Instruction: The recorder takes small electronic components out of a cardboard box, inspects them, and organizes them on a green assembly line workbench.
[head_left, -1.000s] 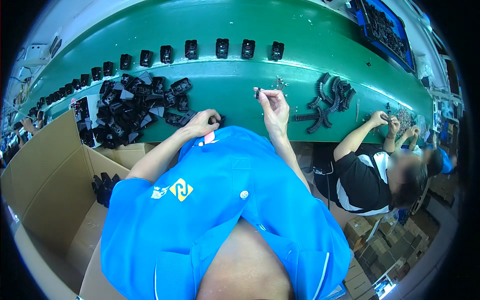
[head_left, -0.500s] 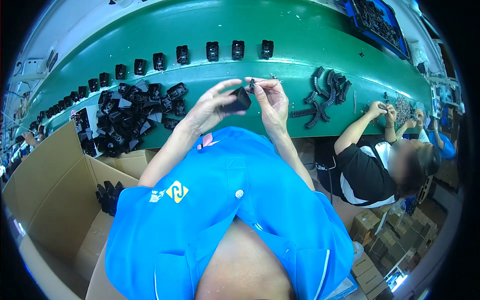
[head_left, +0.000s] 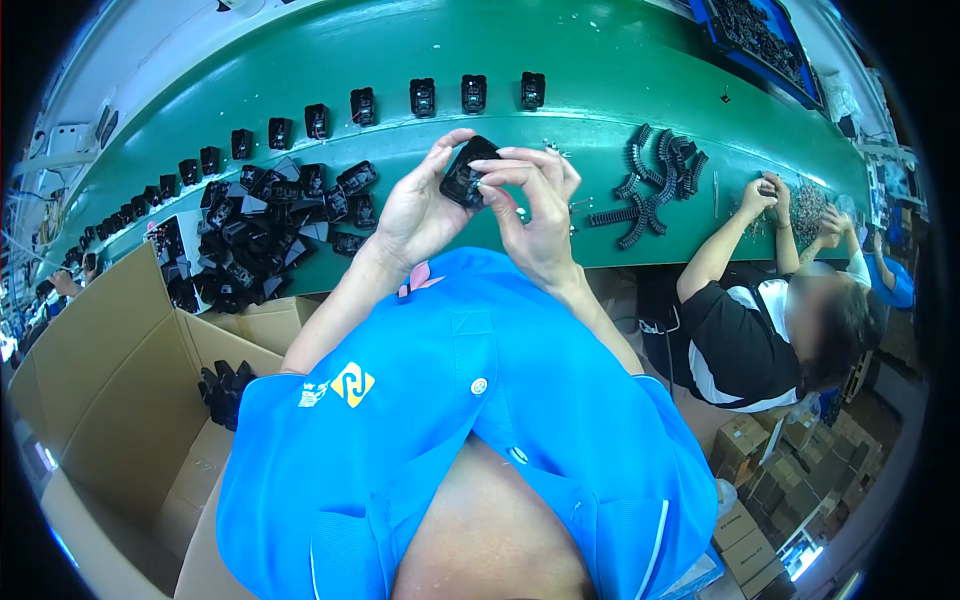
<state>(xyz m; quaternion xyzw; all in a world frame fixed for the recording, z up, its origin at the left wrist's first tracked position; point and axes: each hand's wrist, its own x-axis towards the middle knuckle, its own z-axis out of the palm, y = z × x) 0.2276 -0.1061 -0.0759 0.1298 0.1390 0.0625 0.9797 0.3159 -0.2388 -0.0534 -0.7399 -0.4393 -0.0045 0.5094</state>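
Above my chest, my left hand grips a black plastic housing, its hollow side turned up toward me. The fingers of my right hand are bent together and press at the inside of this housing. Whatever sits between those fingertips is hidden. To the left, nearest my left hand, lies a heap of similar black housings on the green table. Several curved strips of black parts lie to the right of my right hand.
Black housings stand in a spaced row along the table. An open cardboard box at left holds black pieces. A blue tray of small dark parts stands far right. A person in black and white works at right.
My left hand has turned the housing hollow side up. My right hand, which held a small black part with a red wire, has come over against the housing.
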